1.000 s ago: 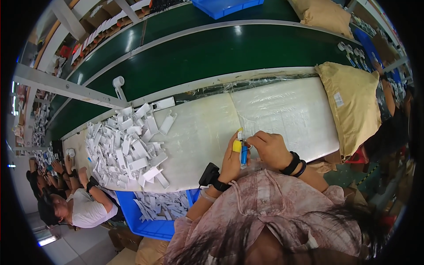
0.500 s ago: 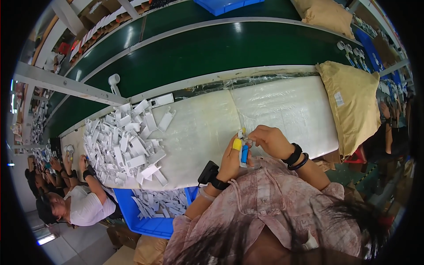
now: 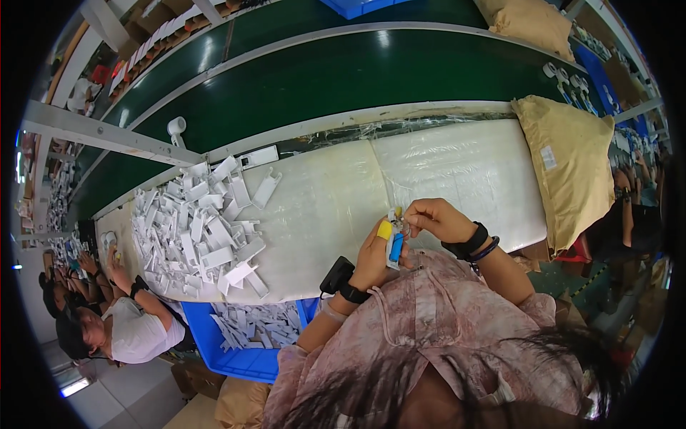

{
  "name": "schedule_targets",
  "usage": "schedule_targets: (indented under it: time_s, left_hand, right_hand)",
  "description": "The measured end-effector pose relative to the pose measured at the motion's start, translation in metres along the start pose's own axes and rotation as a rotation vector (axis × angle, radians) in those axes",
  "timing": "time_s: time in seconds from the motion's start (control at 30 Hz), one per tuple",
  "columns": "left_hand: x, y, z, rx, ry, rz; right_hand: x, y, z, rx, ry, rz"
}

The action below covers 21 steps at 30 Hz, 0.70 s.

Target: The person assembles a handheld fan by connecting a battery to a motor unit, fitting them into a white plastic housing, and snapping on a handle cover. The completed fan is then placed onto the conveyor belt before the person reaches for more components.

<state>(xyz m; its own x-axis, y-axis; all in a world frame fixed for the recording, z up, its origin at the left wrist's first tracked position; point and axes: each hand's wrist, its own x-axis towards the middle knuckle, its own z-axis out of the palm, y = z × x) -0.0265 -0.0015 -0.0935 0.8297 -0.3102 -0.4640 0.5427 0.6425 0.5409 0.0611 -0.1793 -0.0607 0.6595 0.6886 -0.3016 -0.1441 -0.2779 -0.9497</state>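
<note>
Fingers (image 3: 411, 214) of my right hand (image 3: 437, 218) pinch closed on the small white-blue part (image 3: 394, 247), which my left hand (image 3: 375, 257) grips from below

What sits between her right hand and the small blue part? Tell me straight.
Nothing visible. The right hand meets the small blue part directly, its fingers at the top end, while the left hand grips it from the side. Both are raised over the bare white table.
</note>
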Motion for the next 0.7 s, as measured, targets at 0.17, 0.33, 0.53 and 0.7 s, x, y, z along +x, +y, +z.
schedule_targets:
  time_s: [0.17, 0.33, 0.53, 0.7]
  left_hand:
    - [-0.001, 0.006, 0.008, -0.029, 0.038, -0.025]
    - [0.002, -0.002, -0.001, 0.227, 0.049, 0.107]
    - [0.004, 0.0, 0.0, 0.317, 0.074, 0.179]
    - [0.006, -0.006, -0.004, 0.336, 0.084, 0.184]
  right_hand:
    - [-0.001, 0.001, 0.002, 0.0, 0.005, -0.006]
    - [-0.006, 0.001, 0.009, 0.136, 0.064, 0.08]
    - [-0.008, 0.002, 0.006, 0.326, -0.002, 0.212]
    - [-0.01, 0.002, 0.006, 0.325, -0.026, 0.217]
